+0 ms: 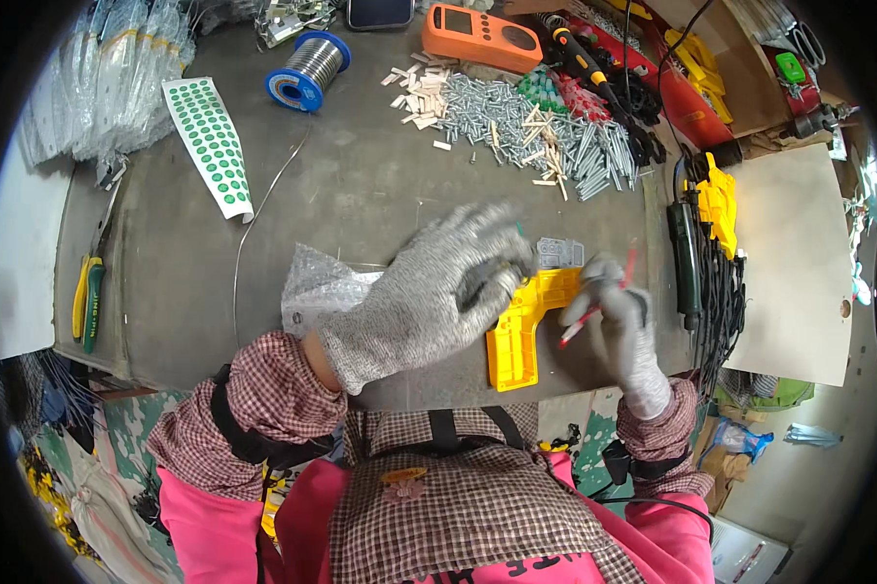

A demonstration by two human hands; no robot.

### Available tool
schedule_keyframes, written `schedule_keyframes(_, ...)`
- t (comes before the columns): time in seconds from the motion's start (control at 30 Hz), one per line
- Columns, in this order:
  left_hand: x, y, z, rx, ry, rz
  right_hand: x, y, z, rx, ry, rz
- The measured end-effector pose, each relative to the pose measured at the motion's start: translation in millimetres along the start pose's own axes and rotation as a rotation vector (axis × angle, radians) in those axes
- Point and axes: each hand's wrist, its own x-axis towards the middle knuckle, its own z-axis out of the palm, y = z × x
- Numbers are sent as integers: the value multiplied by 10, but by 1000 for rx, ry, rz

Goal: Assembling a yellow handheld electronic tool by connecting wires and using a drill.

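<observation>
Both hands wear grey knitted gloves. My left hand (448,287) reaches over the upper left end of a yellow plastic housing half (513,355), thumb and fingertips curled together there. Those fingertips are blurred, and whatever they pinch is hidden; a speck of green shows beside them. The housing lies hollow side up near the table's front edge. At its right, my right hand (621,316) is closed around a thin red stick-like piece (575,329), which pokes out above and below the fingers. Behind the housing lies a small grey panel (561,253) with printed shapes.
Beyond my hands lie heaped screws (502,112), pale slips (424,97), an orange meter-like device (482,39) and a solder spool (308,70). Green round stickers (208,146) and pliers (90,302) are leftward. A clear bag (312,287) lies by my left wrist; an electric screwdriver (687,263) is rightward.
</observation>
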Motion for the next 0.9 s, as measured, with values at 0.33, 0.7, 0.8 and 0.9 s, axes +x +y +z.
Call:
schedule_keyframes(0.33,63,191,-136,145,17,-29,49,-219,187,-633,-98,-401)
schedule_keyframes(0.7,32,216,-69,172,93,56,32,31,146,-1039,-194,-629)
schedule_keyframes(0.8,29,229,-100,172,14,29,32,-122,148,-1074,-268,-559)
schedule_keyframes(0.9,2,193,-100,200,4,80,102,-201,125,-1100,-293,-551)
